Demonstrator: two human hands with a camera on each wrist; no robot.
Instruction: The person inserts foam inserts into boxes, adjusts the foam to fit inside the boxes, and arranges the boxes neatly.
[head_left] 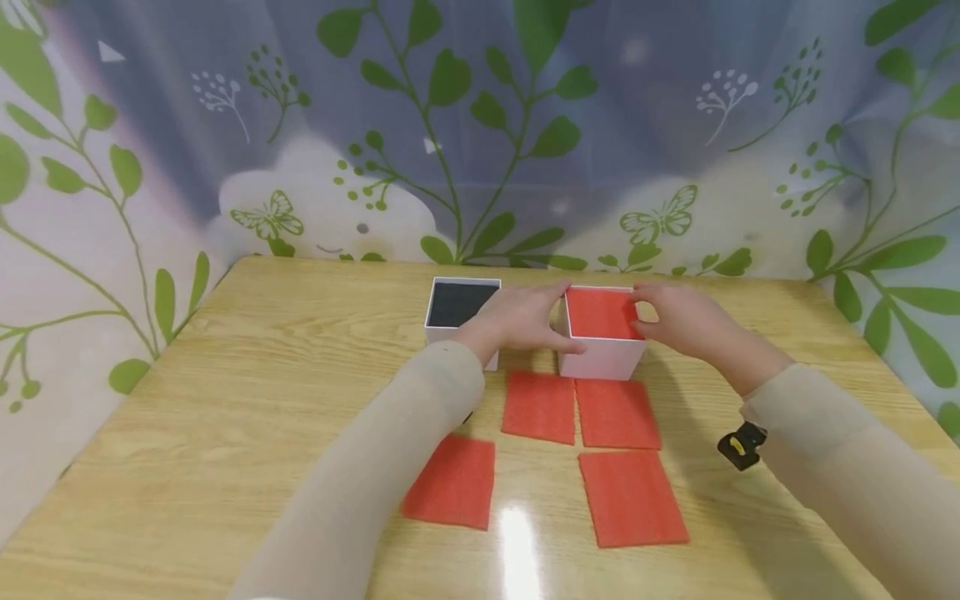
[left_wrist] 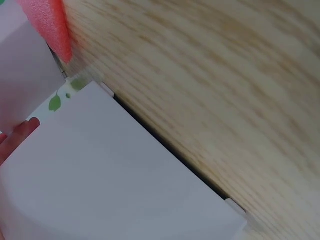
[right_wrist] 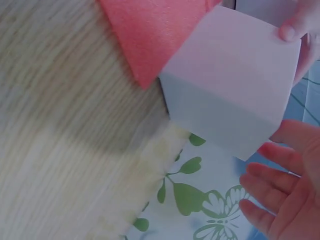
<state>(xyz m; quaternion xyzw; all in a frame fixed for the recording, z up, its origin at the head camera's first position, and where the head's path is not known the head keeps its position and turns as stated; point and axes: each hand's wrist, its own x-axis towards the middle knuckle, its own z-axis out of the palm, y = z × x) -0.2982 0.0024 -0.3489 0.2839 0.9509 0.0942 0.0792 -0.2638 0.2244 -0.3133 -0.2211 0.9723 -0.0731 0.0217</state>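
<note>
Two white boxes stand side by side toward the back of the table. My left hand (head_left: pixel 521 321) grips the right-hand white box (head_left: pixel 600 360) from its left side, thumb on the front wall and fingers at the back rim. Red foam sheet (head_left: pixel 602 313) lies at the top inside this box. At the right rim is my right hand (head_left: pixel 681 318), its thumb and forefinger touching the edge of box and sheet. Its other fingers (right_wrist: pixel 270 182) stay loosely extended beside the box in the right wrist view.
The left-hand white box (head_left: pixel 441 335), partly behind my left hand, holds a black sheet (head_left: pixel 459 305). Several red sheets lie in front: a back-left one (head_left: pixel 538 407), a back-right one (head_left: pixel 618 414), a front-right one (head_left: pixel 633 498) and one partly under my left forearm (head_left: pixel 456 483). A patterned curtain (head_left: pixel 480 167) hangs behind.
</note>
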